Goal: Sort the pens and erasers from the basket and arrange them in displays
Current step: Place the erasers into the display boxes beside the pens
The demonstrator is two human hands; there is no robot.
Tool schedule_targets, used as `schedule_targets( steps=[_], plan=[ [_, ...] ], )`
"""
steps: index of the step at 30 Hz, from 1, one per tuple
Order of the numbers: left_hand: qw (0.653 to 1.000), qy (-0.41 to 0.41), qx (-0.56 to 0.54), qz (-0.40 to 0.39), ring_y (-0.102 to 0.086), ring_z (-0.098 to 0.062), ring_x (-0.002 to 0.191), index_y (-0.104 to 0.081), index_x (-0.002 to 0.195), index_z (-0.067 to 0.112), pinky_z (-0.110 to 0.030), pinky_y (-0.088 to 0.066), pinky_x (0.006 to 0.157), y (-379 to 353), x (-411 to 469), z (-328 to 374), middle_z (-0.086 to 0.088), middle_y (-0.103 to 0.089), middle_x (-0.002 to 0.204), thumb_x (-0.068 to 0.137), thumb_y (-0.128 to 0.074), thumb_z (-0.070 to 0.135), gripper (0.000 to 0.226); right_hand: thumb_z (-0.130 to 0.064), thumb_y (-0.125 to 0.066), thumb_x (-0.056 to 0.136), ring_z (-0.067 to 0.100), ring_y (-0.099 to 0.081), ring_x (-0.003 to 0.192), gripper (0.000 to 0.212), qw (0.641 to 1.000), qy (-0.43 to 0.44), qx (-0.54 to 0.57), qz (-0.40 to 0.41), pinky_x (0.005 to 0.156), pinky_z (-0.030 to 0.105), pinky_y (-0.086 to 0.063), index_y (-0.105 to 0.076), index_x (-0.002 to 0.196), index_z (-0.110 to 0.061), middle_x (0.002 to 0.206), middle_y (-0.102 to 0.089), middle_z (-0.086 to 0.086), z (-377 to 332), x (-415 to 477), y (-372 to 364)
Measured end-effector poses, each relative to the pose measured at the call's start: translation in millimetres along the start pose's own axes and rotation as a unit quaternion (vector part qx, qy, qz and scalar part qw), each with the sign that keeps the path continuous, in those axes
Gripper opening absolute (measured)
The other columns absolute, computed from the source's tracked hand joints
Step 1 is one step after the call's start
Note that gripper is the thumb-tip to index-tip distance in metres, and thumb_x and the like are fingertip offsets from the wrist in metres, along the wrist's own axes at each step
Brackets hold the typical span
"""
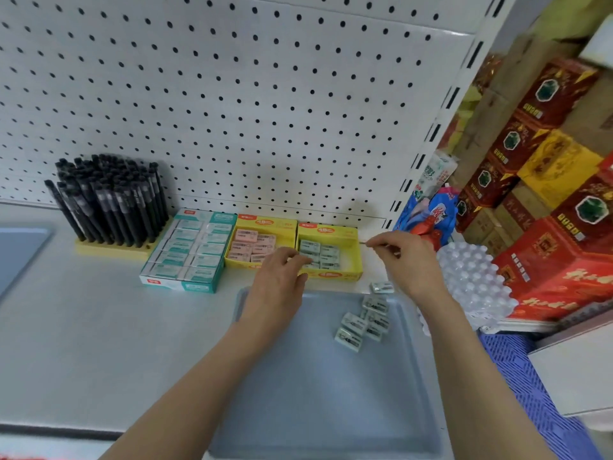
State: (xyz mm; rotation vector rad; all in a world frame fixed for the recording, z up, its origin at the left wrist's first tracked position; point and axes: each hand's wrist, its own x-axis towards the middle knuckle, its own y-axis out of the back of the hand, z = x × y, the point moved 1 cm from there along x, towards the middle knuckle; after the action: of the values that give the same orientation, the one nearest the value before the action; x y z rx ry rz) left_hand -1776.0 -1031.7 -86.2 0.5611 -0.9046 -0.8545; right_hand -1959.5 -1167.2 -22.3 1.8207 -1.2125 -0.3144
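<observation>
Risk: left hand (282, 272) pinches green eraser (311, 260) inside yellow box (348, 272); crooked placement could jam the row; right hand (403, 257) pinches thin item (365, 242), unidentifiable; box may skid.

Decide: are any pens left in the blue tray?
No, the tray holds only a few erasers; the pens stand in their holder.

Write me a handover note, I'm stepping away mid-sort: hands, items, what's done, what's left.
Left hand: fingers curled on a green eraser in the right yellow box.
Right hand: fingers pinched beside that box; what it holds is unclear.
Done: pens in their stand, pink erasers boxed.
Left: loose green erasers in the basket, plus a stray eraser at its far rim.
</observation>
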Motion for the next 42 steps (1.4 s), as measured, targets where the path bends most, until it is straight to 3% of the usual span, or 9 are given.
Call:
schedule_targets(
  steps=[4,9,12,20,24,30,34,38,42],
  plan=[
    [0.998,-0.029,-0.045,-0.038,-0.060,-0.027,0.096,-0.069,0.111,0.015,-0.030,-0.047,0.081,-18,-17,41,-0.007,-0.063,0.109,0.083,-0.070,0.028,0.031,-0.012,-0.060,0.090,0.014,-0.063,0.093,0.028,0.986,-0.046,-0.090,-0.135,0.081,0.026,-0.046,-0.073,0.109,-0.027,0.108,-0.072,-0.001,40,-18,5],
    [0.976,-0.070,0.050,-0.200,-0.045,-0.031,0.122,-0.049,0.138,0.021,-0.043,-0.043,0.099,-49,-30,81,-0.006,-0.048,0.140,0.077,-0.056,0.067,0.076,-0.013,-0.061,0.091,0.022,-0.060,0.112,0.030,0.976,-0.016,-0.103,-0.190,0.095,0.029,-0.042,-0.069,0.119,-0.019,0.121,-0.067,0.003,53,-25,-10],
    [0.970,-0.069,0.116,-0.202,-0.043,-0.029,0.118,-0.045,0.141,0.022,-0.043,-0.043,0.097,-55,-28,89,-0.003,-0.049,0.135,0.079,-0.058,0.064,0.077,-0.016,-0.066,0.088,0.022,-0.063,0.105,0.028,0.979,-0.005,-0.095,-0.179,0.091,0.027,-0.043,-0.070,0.116,-0.017,0.116,-0.068,0.007,53,-22,-16],
    [0.983,-0.059,0.135,-0.108,-0.054,-0.026,0.089,-0.061,0.115,0.025,-0.037,-0.051,0.070,-47,-44,70,-0.002,-0.059,0.102,0.080,-0.047,0.054,0.048,-0.023,-0.073,0.083,0.017,-0.063,0.083,0.012,0.991,-0.024,-0.029,-0.125,0.072,0.025,-0.045,-0.070,0.095,-0.019,0.087,-0.068,-0.002,48,-27,-14],
    [0.975,-0.048,0.191,-0.101,-0.056,-0.024,0.081,-0.064,0.104,0.025,-0.029,-0.038,0.052,-35,-44,57,0.000,-0.057,0.095,0.084,-0.055,0.049,0.033,-0.027,-0.070,0.085,0.019,-0.063,0.084,0.014,0.993,-0.043,-0.042,-0.099,0.078,0.032,-0.050,-0.068,0.096,-0.019,0.086,-0.069,-0.002,40,-31,-4],
    [0.967,-0.017,0.202,-0.153,-0.056,-0.025,0.087,-0.057,0.112,0.024,-0.030,-0.034,0.054,-25,-39,59,-0.004,-0.052,0.104,0.088,-0.055,0.056,0.040,-0.033,-0.076,0.077,0.015,-0.060,0.085,0.024,0.968,-0.045,-0.083,-0.232,0.071,0.027,-0.044,-0.069,0.099,-0.026,0.086,-0.063,-0.008,30,-42,-9],
    [0.966,-0.029,0.204,-0.156,-0.058,-0.027,0.074,-0.060,0.097,0.022,-0.029,-0.034,0.048,-24,-39,61,-0.004,-0.056,0.088,0.084,-0.054,0.058,0.039,-0.028,-0.081,0.072,0.014,-0.059,0.083,0.029,0.973,-0.031,-0.049,-0.224,0.072,0.026,-0.045,-0.069,0.098,-0.027,0.088,-0.065,-0.008,23,-50,-13],
    [0.961,0.009,0.212,-0.177,-0.059,-0.028,0.094,-0.051,0.117,0.025,-0.032,-0.035,0.062,-24,-36,60,-0.004,-0.056,0.104,0.094,-0.040,0.059,0.043,-0.030,-0.076,0.077,0.019,-0.061,0.087,0.023,0.973,-0.020,-0.070,-0.218,0.072,0.030,-0.046,-0.070,0.097,-0.022,0.093,-0.069,-0.002,19,-54,-17],
    [0.975,0.057,0.152,-0.149,-0.062,-0.031,0.087,-0.050,0.114,0.021,-0.032,-0.038,0.061,-16,-27,55,-0.004,-0.058,0.096,0.095,-0.044,0.054,0.038,-0.032,-0.074,0.076,0.014,-0.060,0.082,0.019,0.973,-0.046,-0.055,-0.220,0.062,0.026,-0.041,-0.068,0.092,-0.025,0.086,-0.066,-0.007,20,-57,-19]
  ],
)
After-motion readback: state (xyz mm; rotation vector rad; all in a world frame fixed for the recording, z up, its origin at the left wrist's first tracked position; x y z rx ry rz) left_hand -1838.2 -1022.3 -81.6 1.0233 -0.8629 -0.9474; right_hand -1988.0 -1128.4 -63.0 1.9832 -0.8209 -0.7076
